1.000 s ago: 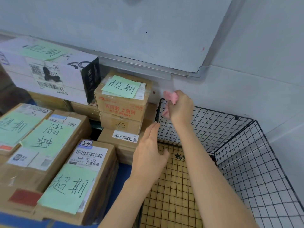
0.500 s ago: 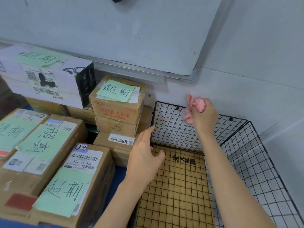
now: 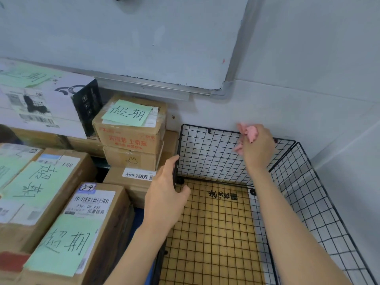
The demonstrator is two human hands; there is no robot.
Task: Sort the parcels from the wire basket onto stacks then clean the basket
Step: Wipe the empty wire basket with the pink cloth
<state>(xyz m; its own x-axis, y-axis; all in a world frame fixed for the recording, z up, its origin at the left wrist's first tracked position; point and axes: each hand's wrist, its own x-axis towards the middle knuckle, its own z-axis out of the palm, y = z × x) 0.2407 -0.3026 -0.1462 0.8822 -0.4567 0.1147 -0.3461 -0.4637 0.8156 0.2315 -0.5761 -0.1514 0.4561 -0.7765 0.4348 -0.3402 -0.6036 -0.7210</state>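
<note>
**Basket cleaning: both hands engaged, parcels stacked at left**

Far left, rear: a white carton (image 3: 41, 108) with a black end panel sits on top of brown boxes. Its upper face carries a green handwritten note and a barcode label.

Near left: brown cardboard parcels (image 3: 86, 223) lie side by side, touching, each with a green note. The nearest one also bears a white barcode label marked 2-4.

Centre left: a three-box stack (image 3: 131, 159) stands by the wall, just beside the basket's left rear corner. The top box has red print on its front and a green note (image 3: 128, 113) on its lid. The bottom box has a white sticker on its front.

Centre: the left hand (image 3: 164, 198) grips the wire basket (image 3: 209, 155) at the upper edge of its left wall, near the rear corner. The fingers curl over the outside of the black wire and the thumb lies on the inside. The basket stands in the corner of the room, back wall against the room wall (image 3: 308, 58), right mesh wall running toward the camera. A yellow gridded board (image 3: 216, 233) with black characters shows through the floor mesh.

Right: the right hand (image 3: 257, 149) is closed round a bunched pink cloth (image 3: 249, 132), held at the top rim of the basket's back wall, toward its right end. Loose folds of the cloth hang in front of the mesh. Contact between cloth and wire cannot be confirmed.

Above: a whiteboard (image 3: 144, 38) is fixed to the wall, its lower right corner above the basket.
</note>
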